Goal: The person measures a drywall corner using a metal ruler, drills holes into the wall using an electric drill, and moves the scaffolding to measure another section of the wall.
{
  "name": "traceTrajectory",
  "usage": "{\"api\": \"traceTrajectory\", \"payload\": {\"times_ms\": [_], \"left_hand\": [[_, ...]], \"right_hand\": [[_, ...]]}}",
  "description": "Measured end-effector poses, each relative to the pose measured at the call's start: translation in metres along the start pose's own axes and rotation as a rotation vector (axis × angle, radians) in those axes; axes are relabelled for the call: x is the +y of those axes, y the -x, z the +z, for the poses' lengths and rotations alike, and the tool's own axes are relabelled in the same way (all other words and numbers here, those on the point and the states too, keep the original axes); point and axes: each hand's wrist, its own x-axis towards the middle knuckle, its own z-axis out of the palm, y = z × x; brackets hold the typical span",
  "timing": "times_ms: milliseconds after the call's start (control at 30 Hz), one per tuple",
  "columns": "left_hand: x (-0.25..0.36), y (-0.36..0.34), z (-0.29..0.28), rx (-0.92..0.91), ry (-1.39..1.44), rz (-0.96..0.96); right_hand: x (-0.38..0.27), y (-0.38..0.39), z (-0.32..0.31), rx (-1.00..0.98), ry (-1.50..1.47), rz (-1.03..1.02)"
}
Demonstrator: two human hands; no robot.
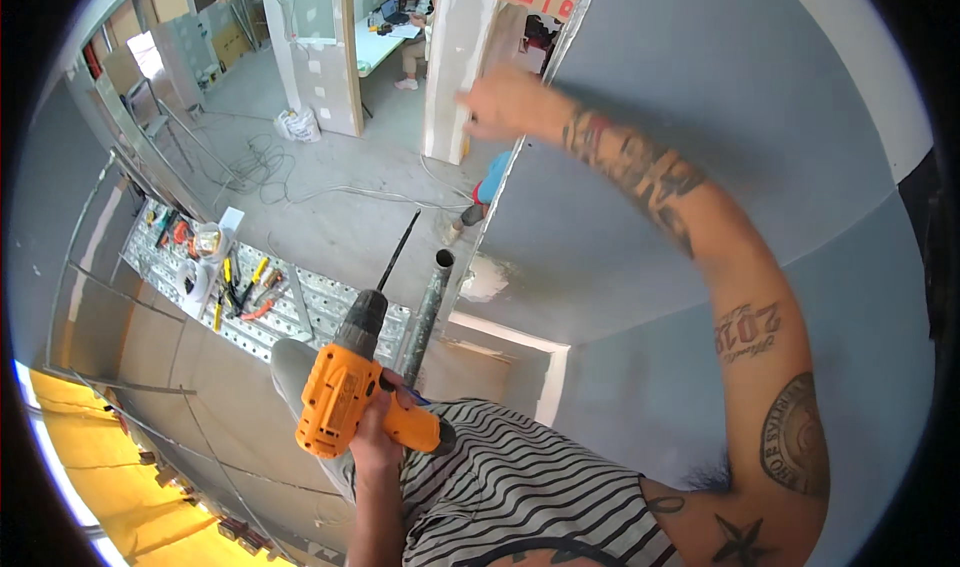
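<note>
My left hand [374, 429] is wrapped round the handle of an orange cordless drill [335, 399]. The drill has a black chuck [363, 317] and a long dark bit [400, 249] slanting up and away from me. My tattooed right arm reaches far forward, along the edge of a large grey board [680, 77]. At that edge my right hand [510, 103] has its fingers drawn together, slightly blurred. A small dark spot shows at the fingertips, too small to name. The drill bit is well apart from the board and from my right hand.
Below left is a perforated metal scaffold platform [262, 335] bearing pliers, other hand tools and white buckets [192, 279]. An upright metal tube [430, 307] stands beside the drill. Scaffold rails [120, 297] run at left. Cables [262, 167] lie on the floor far below; a person [412, 62] is by a table.
</note>
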Motion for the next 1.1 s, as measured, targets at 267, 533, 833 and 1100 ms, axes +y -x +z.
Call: {"api": "traceTrajectory", "payload": {"times_ms": [267,533,833,1100], "left_hand": [[0.030,0.019,-0.029,0.090,-0.185,0.161],[0.056,0.036,-0.049,0.081,-0.221,0.165],[0.021,0.014,-0.044,0.041,-0.441,0.208],[0.021,-0.001,-0.036,0.027,-0.498,0.030]], "right_hand": [[-0.264,0.023,0.204,-0.164,-0.931,-0.099],[-0.349,0.016,0.246,-0.377,-0.799,0.067],[-0.358,0.015,0.230,-0.577,-0.714,0.143],[-0.360,0.007,0.233,-0.482,-0.802,0.289]]}}
